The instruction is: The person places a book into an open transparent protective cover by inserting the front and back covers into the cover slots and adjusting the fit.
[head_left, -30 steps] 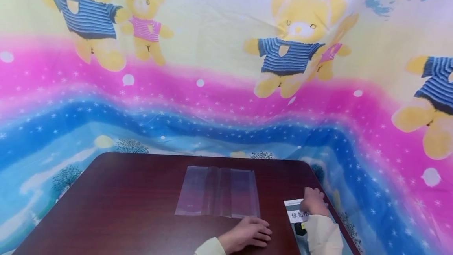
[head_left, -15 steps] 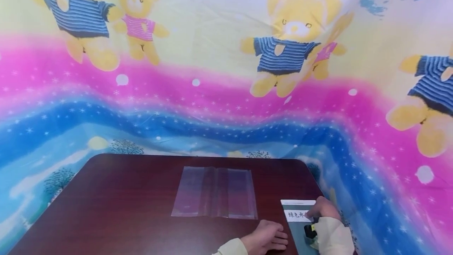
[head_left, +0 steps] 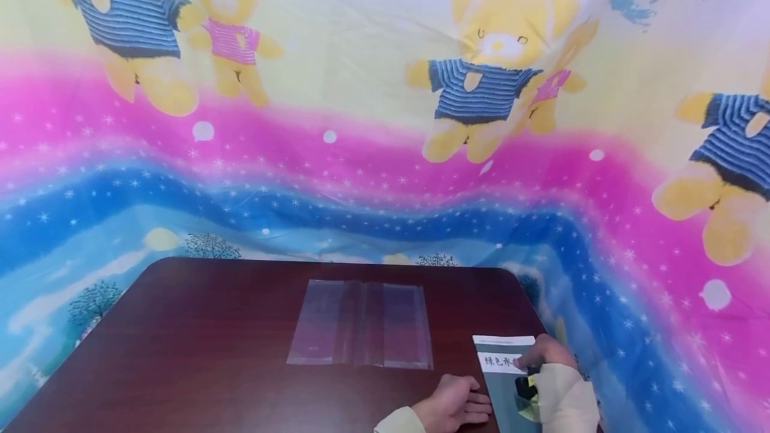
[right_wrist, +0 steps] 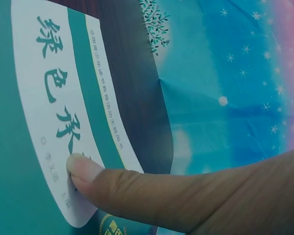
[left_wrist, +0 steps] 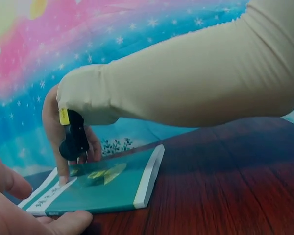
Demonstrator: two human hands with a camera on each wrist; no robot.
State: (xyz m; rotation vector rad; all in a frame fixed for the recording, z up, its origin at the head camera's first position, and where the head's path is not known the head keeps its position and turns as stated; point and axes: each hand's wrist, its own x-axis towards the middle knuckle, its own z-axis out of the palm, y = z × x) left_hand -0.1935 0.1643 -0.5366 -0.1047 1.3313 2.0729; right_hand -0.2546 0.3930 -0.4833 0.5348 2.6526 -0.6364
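Note:
A teal paperback book [head_left: 502,389] with a white title band lies at the table's right side. My right hand [head_left: 549,351] is over its right edge; in the right wrist view the thumb [right_wrist: 85,169] presses on the title band. The other fingers [left_wrist: 94,147] reach down past the far edge in the left wrist view, so the hand grips the book there. My left hand [head_left: 452,403] rests on the table at the book's left edge, fingers extended, fingertips [left_wrist: 76,220] close beside it; whether they touch is unclear. A clear plastic book cover [head_left: 361,323] lies spread flat left of the book.
The dark red-brown table [head_left: 198,346] has rounded far corners. A patterned cloth with bears [head_left: 325,206] hangs behind it and along its right side. A small black camera [head_left: 526,387] sits at my right wrist above the book.
My right hand has moved from the book's top to its right edge, uncovering more of the cover. The left hand has slid right, up to the book's left edge. The plastic cover stays put.

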